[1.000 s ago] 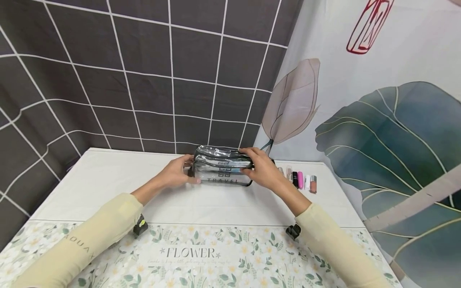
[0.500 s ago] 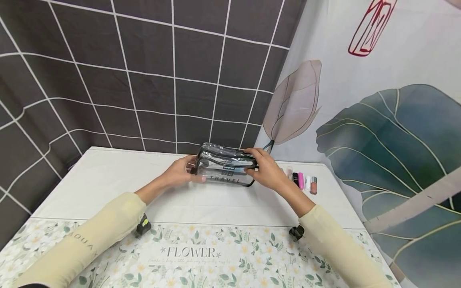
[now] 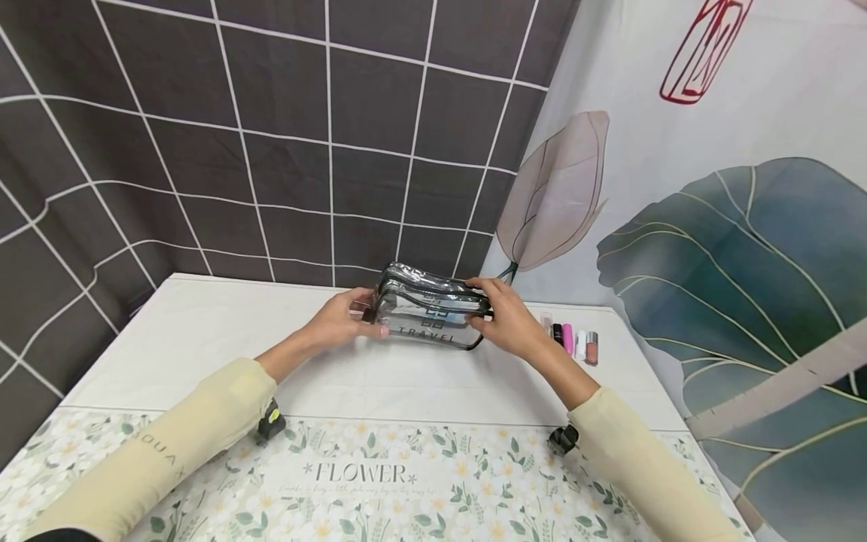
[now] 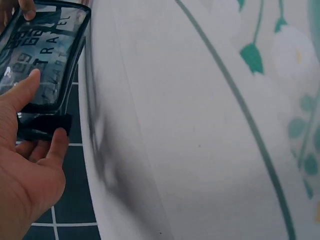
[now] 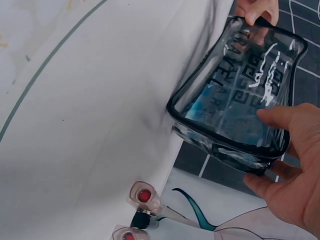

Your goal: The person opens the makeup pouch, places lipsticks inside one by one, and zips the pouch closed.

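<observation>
Far middle of the white surface: one clear, black-trimmed travel pouch, lettered face near, long axis running left to right, right end slightly nearer. Left hand: thumb and fingers pinching the left end. Right hand: fingers curled round the right end, nearer the row of cosmetic tubes at right. Pouch's contact with surface: cannot tell.

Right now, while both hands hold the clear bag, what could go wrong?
The clear bag is glossy, so it might slip from the left hand or right hand at its ends. Its soft-looking sides could buckle if squeezed. The right forearm passes near the pink tube and might knock it.
</observation>
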The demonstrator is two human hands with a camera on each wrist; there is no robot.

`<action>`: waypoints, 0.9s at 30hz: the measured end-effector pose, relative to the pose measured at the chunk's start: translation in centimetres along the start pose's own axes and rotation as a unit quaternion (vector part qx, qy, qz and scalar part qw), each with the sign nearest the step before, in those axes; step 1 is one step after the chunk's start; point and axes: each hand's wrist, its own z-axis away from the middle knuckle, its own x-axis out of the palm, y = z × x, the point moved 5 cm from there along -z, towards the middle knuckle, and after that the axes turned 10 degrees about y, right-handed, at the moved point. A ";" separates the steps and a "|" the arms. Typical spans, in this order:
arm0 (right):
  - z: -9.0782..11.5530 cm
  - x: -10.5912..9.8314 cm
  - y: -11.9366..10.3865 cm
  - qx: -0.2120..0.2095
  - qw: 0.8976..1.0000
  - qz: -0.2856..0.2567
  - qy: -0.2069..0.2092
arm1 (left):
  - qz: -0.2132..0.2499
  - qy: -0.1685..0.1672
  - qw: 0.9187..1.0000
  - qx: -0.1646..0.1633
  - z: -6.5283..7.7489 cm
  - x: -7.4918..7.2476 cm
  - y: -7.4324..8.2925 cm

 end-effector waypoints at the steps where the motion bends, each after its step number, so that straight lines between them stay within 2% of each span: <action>1: 0.0 0.0 0.0 -0.003 1.000 -0.001 0.003 | 0.005 0.002 1.000 0.002 0.0 -0.1 0.1; 9: 0.3 -0.4 0.8 0.000 1.000 -0.003 0.020 | 0.022 0.009 1.000 0.015 -0.3 -0.2 0.8; 17: 0.7 -0.7 1.8 0.019 1.000 -0.007 0.010 | 0.038 0.013 0.999 0.030 -0.8 -0.2 1.9; 27: 0.8 -1.2 2.5 0.027 0.999 -0.019 0.021 | 0.043 0.028 0.997 0.049 -0.9 -0.1 3.1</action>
